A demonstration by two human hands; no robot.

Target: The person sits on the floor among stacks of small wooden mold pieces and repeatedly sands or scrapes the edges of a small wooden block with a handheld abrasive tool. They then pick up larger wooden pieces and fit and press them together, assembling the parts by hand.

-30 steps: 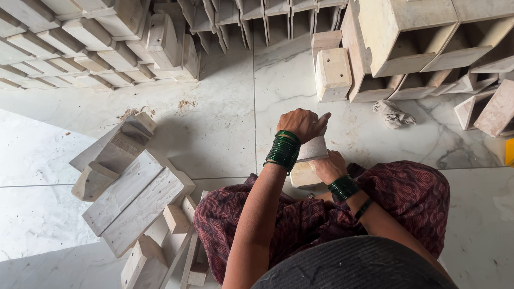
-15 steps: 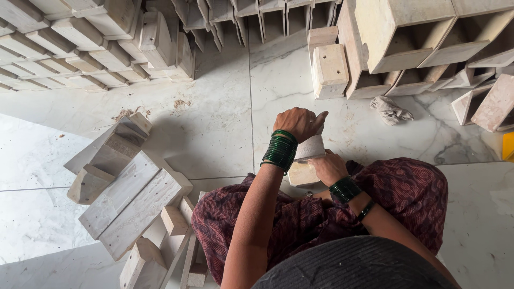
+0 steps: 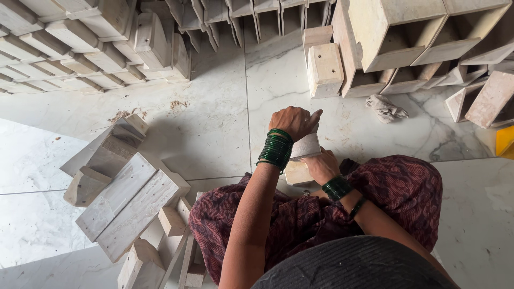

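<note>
Marble floor; wooden block upright, long axis vertical; both hands' grip closed round it.

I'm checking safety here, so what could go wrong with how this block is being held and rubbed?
The left hand rubs a pale sheet over a wooden block steadied only by the right hand on the lap; it may slip. Fingers beside the rubbing could get scraped. The piled wooden pieces close by could topple onto the leg.
</note>
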